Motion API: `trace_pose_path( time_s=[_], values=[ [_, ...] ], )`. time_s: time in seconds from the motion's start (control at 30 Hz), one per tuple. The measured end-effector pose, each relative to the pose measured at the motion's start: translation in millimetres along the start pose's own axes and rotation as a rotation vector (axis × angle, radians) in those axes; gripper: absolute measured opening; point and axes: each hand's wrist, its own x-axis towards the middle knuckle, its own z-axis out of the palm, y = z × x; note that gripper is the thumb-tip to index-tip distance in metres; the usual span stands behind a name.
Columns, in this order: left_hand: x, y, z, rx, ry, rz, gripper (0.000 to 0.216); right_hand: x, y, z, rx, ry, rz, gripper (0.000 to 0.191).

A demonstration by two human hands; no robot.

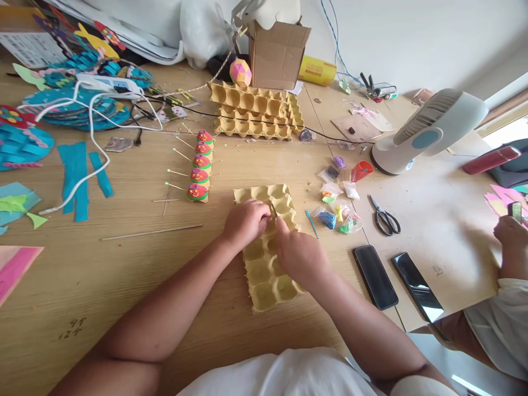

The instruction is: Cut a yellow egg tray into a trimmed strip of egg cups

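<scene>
A yellow egg carton [252,269] lies on the table in front of me, its hollows facing up. My left hand [247,221] is over its far half, fingers curled in a pinch; what they hold is hidden. Close beside it, my right hand [303,257] is closed with its index finger stretched forward. A thin, dark, stick-like thing [274,209] shows between the two hands, at the right fingertip; its kind is unclear. To the left stands a row of caterpillar figures [201,176] with red faces, green edging and stick feelers.
Clay packets [328,219], scissors [385,216] and two phones [375,276] lie to the right, before a white fan [429,129]. More egg cartons [256,118] are behind. A wooden stick [152,232] lies left. Another person's hand [511,239] is at far right.
</scene>
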Motion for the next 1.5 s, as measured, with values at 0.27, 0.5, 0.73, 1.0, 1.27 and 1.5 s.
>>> trace_pose_path(
  time_s=[0.27,0.5,0.73,1.0,1.27,1.5],
  values=[
    [1,-1,1,0.005,-0.004,-0.013,0.015,-8,0,-4,0.01,-0.056,0.006,0.061],
    [0,0,2,0.013,0.009,-0.022,0.015,-9,3,-5,0.018,-0.054,-0.005,0.06],
    [2,0,0,0.018,-0.01,-0.024,0.017,2,0,-4,0.028,-0.021,0.015,0.059],
    [-2,6,-1,0.047,0.017,-0.059,0.01,1,43,-10,0.521,0.122,0.021,0.047],
    [-1,9,-12,-0.009,0.224,-0.102,0.014,3,43,0,0.587,0.212,-0.008,0.05],
    [4,-7,-9,0.073,0.135,-0.086,0.028,1,41,2,0.473,0.104,0.038,0.053]
  ],
)
